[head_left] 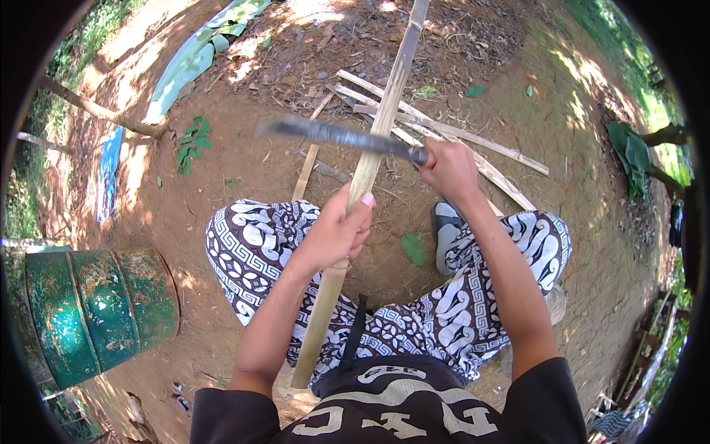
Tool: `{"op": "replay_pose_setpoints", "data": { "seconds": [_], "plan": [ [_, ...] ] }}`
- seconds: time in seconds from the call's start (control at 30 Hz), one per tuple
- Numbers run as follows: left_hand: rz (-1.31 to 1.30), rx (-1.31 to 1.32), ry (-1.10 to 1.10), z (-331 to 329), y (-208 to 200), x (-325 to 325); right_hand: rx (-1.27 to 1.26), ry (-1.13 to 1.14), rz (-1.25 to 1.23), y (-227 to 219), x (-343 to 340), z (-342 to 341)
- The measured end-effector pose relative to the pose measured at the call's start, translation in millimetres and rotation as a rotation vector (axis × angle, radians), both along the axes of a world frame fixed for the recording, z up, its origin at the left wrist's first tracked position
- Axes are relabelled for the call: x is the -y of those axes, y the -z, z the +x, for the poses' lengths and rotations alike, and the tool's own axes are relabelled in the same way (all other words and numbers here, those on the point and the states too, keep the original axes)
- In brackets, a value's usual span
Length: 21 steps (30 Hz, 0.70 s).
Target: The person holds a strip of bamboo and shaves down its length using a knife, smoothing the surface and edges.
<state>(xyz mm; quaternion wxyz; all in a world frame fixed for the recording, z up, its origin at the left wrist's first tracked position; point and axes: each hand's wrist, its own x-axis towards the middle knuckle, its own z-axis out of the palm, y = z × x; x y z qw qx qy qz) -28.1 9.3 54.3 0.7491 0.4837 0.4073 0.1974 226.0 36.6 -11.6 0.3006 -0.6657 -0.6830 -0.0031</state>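
My left hand (pixel 340 231) is wrapped round a long pale bamboo strip (pixel 323 311), which slants from my lap up and away past the top of the view. In my right hand (pixel 450 172) is the handle of a machete (pixel 333 135). Its dark blade points left and crosses over the strip a little beyond my left hand; whether the edge touches the strip I cannot tell. The blade's tip is slightly blurred. Below both hands are my legs in patterned trousers (pixel 473 311).
Several split bamboo strips (pixel 473 140) lie crossed on the dirt beyond my right hand. A rusty green drum (pixel 103 307) lies at the left. Banana leaf pieces (pixel 181 70) and a blue sheet (pixel 109 174) are at the far left. A leafy sprig (pixel 194 144) rests on the ground.
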Motion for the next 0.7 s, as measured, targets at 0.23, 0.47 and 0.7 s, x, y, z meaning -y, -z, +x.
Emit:
{"op": "replay_pose_setpoints", "data": {
  "seconds": [0.23, 0.47, 0.7],
  "plan": [
    [-0.043, 0.007, 0.025, -0.1, -3.6, 6.2, -0.029, 0.229, -0.06, -0.3, -12.5, 21.0],
    [-0.048, 0.055, 0.042, -8.6, -3.0, 1.5, 0.001, -0.018, -0.032, -8.0, 5.9, 7.7],
    [-0.13, -0.003, 0.163, -1.6, -2.6, 19.4, -0.14, 0.498, -0.13, -10.3, -19.5, 72.6]
  ]
}}
